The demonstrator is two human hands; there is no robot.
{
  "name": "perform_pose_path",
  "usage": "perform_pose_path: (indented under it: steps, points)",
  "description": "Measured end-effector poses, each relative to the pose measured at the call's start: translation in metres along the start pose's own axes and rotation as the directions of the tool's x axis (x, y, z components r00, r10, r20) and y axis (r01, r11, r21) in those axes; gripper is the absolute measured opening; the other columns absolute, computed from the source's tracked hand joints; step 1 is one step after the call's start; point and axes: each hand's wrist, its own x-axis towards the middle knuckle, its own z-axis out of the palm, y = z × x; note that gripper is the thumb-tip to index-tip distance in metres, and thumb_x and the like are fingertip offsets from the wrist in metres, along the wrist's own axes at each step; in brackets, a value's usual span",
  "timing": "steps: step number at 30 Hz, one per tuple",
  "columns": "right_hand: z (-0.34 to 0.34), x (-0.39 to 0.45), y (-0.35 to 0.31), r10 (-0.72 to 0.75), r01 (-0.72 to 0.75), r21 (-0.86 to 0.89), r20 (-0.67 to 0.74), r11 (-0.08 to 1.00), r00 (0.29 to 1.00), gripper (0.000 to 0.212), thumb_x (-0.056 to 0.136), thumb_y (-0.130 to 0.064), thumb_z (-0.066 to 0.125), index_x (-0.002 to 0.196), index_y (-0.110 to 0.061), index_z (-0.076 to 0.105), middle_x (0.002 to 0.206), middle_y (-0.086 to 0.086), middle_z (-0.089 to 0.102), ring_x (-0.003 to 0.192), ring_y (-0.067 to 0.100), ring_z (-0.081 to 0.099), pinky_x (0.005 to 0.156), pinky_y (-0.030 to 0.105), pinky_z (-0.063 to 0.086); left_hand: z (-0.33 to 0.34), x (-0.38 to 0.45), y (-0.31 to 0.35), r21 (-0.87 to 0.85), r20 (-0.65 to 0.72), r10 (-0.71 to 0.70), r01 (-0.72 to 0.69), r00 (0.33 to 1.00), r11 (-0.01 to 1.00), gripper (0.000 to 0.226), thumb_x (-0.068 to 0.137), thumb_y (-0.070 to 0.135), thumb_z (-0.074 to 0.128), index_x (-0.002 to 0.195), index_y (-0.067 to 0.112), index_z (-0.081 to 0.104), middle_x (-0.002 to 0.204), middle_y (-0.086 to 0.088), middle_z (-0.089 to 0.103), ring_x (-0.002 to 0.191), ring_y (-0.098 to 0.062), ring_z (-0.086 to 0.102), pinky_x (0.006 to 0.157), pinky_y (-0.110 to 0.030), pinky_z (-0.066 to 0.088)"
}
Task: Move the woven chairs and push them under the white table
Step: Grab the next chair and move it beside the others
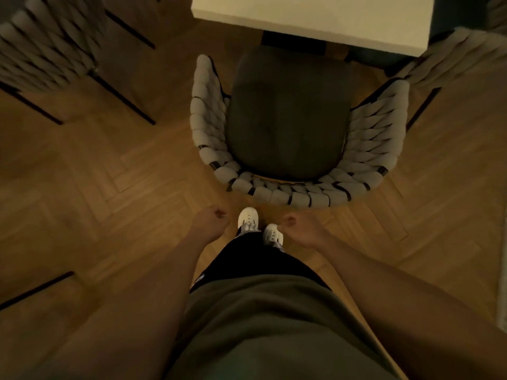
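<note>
Looking down, the woven chair [296,124] sits on the parquet floor [109,174] facing the white table [315,15], with the front of its dark seat cushion [288,113] just under the table's near edge. The left hand [210,222] and right hand [297,229] hang just behind the chair's backrest, fingers loosely curled, holding nothing. White sneakers [248,219] stand between them. A second woven chair [46,39] stands well left of the table, a third [450,53] tucked at its right corner.

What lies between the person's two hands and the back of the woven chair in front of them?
In the head view, only bare wooden floor separates the left hand and right hand from the woven chair; neither touches it.
</note>
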Motion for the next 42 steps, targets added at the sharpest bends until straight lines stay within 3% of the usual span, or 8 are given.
perform_pose_path:
  steps: [7,13,16,19,25,34,39,42]
  points:
    - [0.0,0.012,-0.048,-0.088,0.136,-0.307,0.166,0.942,0.982,0.057,0.096,-0.043,0.063,0.146,-0.018,0.05,0.148,0.004,0.052,0.131,0.021,0.052,0.097,0.029,0.044,-0.007,-0.019,-0.022,-0.033,-0.065,-0.05,0.048,0.997,0.998,0.031,0.095,0.026,0.063,0.122,0.011,0.065,0.123,-0.01,0.066,0.104,-0.021,0.06,0.079,-0.023,0.038]
    - [0.015,0.035,-0.12,-0.139,0.243,-0.408,0.269,0.88,0.953,0.058,0.094,-0.04,0.067,0.144,-0.015,0.05,0.146,0.006,0.054,0.128,0.021,0.054,0.091,0.027,0.042,-0.044,-0.022,-0.052,-0.137,-0.12,-0.114,0.097,0.986,0.986,0.028,0.093,0.026,0.066,0.116,0.01,0.068,0.117,-0.008,0.066,0.101,-0.022,0.061,0.078,-0.024,0.041]
    - [0.027,0.051,-0.165,-0.169,0.297,-0.475,0.294,0.828,0.941,0.058,0.094,-0.041,0.066,0.144,-0.015,0.051,0.146,0.006,0.054,0.131,0.022,0.052,0.1,0.031,0.044,-0.075,-0.015,-0.064,-0.181,-0.139,-0.118,0.092,0.983,0.979,0.023,0.093,0.022,0.064,0.11,0.007,0.068,0.105,-0.006,0.066,0.091,-0.017,0.06,0.072,-0.023,0.039]
    - [0.045,0.069,-0.21,-0.17,0.318,-0.499,0.32,0.806,0.932,0.056,0.094,-0.042,0.066,0.142,-0.016,0.053,0.143,0.007,0.056,0.127,0.022,0.055,0.099,0.033,0.048,-0.113,-0.003,-0.079,-0.231,-0.14,-0.13,0.095,0.982,0.968,0.016,0.094,0.023,0.064,0.103,0.01,0.067,0.091,-0.003,0.066,0.073,-0.013,0.057,0.062,-0.025,0.042]
    - [0.078,0.103,-0.289,-0.139,0.304,-0.533,0.327,0.79,0.935,0.053,0.094,-0.043,0.066,0.139,-0.018,0.056,0.141,0.006,0.057,0.126,0.023,0.055,0.102,0.036,0.049,-0.189,0.026,-0.119,-0.236,-0.096,-0.137,0.111,0.986,0.965,0.022,0.095,0.025,0.061,0.108,0.009,0.066,0.105,-0.012,0.069,0.1,-0.028,0.064,0.087,-0.039,0.051]
    - [0.101,0.145,-0.394,-0.129,0.29,-0.533,0.319,0.795,0.939,0.051,0.091,-0.044,0.068,0.136,-0.02,0.059,0.137,0.004,0.061,0.12,0.021,0.059,0.089,0.026,0.046,-0.287,0.073,-0.149,-0.211,-0.062,-0.16,0.144,0.985,0.967,0.026,0.095,0.028,0.062,0.116,0.013,0.065,0.103,-0.004,0.065,0.094,-0.019,0.061,0.082,-0.032,0.05]
    - [0.094,0.181,-0.448,-0.12,0.277,-0.482,0.331,0.831,0.936,0.046,0.091,-0.038,0.071,0.133,-0.022,0.061,0.133,0.005,0.062,0.106,0.016,0.061,0.066,0.018,0.043,-0.336,0.104,-0.14,-0.203,-0.099,-0.145,0.123,0.985,0.972,0.033,0.096,0.027,0.061,0.125,0.01,0.063,0.118,-0.01,0.066,0.096,-0.018,0.057,0.078,-0.029,0.046]
    - [0.084,0.208,-0.483,-0.128,0.301,-0.516,0.343,0.802,0.931,0.047,0.091,-0.04,0.07,0.133,-0.022,0.06,0.133,0.005,0.061,0.107,0.017,0.061,0.072,0.021,0.046,-0.367,0.126,-0.131,-0.208,-0.117,-0.147,0.121,0.982,0.971,0.034,0.097,0.026,0.061,0.126,0.008,0.063,0.121,-0.011,0.066,0.095,-0.016,0.055,0.078,-0.026,0.042]
